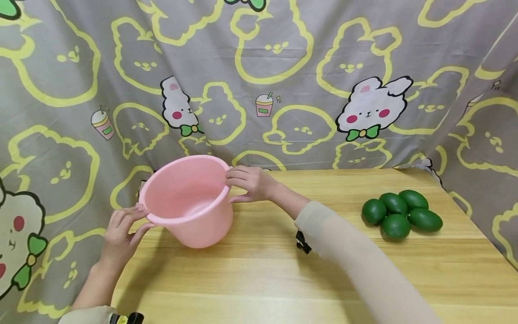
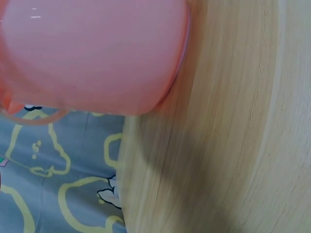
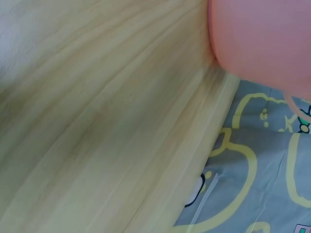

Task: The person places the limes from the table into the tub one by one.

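A pink plastic bucket sits at the left of the wooden table, its open top facing up and leaning slightly toward me. At its near left rim, my left hand grips the edge, fingers over the lip and thumb below. On the opposite side my right hand holds the rim, with the thumb against the outer wall. Both wrist views show the bucket's smooth side, with its base close to the tabletop; the fingers are out of sight there. Part of a thin pink handle shows in the left wrist view.
Several smooth, dark green oval fruits lie grouped at the right of the wooden table. A grey patterned curtain hangs behind the table and along both sides, close behind the bucket.
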